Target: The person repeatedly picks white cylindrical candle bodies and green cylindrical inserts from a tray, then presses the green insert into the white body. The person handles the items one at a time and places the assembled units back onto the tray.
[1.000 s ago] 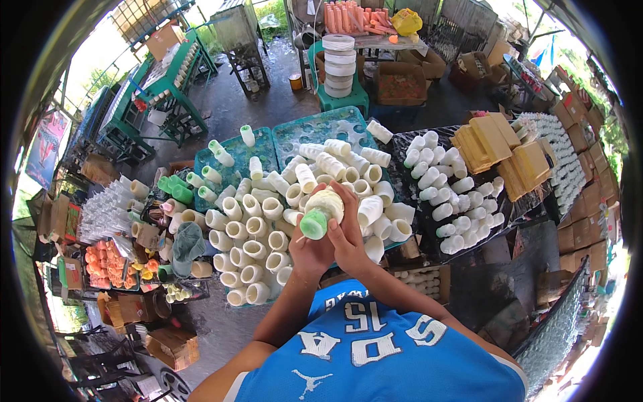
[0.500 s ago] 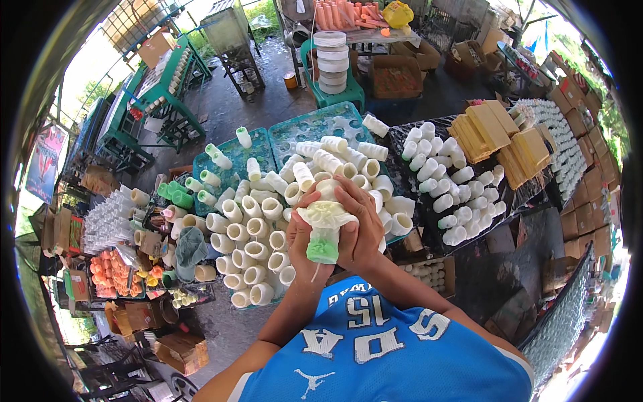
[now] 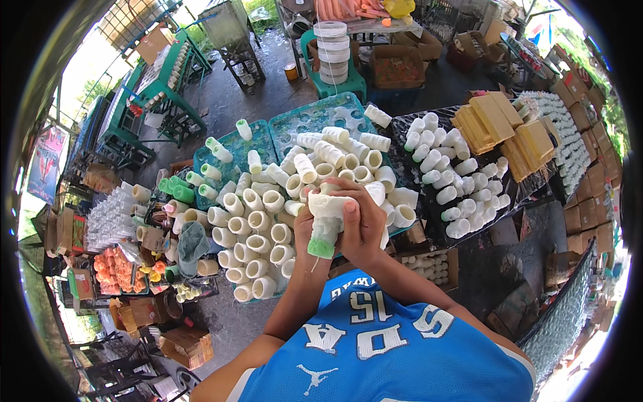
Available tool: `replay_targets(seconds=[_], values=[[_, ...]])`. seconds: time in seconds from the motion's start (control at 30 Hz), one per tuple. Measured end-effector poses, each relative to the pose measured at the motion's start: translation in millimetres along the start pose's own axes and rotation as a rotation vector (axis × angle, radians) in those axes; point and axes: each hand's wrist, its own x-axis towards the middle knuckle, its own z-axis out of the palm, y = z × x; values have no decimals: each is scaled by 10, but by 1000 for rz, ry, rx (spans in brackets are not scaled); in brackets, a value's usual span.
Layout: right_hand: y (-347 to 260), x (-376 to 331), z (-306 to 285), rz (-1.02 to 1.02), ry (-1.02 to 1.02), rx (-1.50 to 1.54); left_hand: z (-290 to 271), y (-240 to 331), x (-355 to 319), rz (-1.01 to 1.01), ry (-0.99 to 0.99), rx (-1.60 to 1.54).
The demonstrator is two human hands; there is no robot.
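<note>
Left hand [image 3: 305, 231] and right hand [image 3: 365, 224] both on it, fingers wrapped snug round white-and-green piece [image 3: 327, 229]. Green end points toward blue jersey [image 3: 378, 342], thin string [image 3: 315, 265] dangling. Piece held up by near side of white tube pile [image 3: 258, 220], 2 teal trays [image 3: 288, 134] poking out behind. More white pieces [image 3: 443, 178] on black tabletop [image 3: 529, 189], right.

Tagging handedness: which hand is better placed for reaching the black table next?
Right hand, probably: it's nearer the black table, though it and the left hand hold the green-white piece.

Teal trays [image 3: 284, 130] — apparently plastic — bear heaped pale tubes [image 3: 281, 234] and green-ended white cylinders [image 3: 219, 150].
</note>
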Motion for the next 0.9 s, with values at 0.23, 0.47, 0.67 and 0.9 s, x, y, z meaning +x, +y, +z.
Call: replay_targets(seconds=[0.23, 0.47, 0.67, 0.9], values=[[-28, -12, -59, 323, -53, 84, 13, -97, 9, -97, 244, -219], [100, -57, -111, 551, -76, 189, -272, -52, 37, -167, 66, -254], [285, -138, -24, 543, -67, 86, -481, -86, 164, -120, 26, -253], [373, -120, -108, 130, -359, -262, -485, 216, 240, -130, 92, -106]])
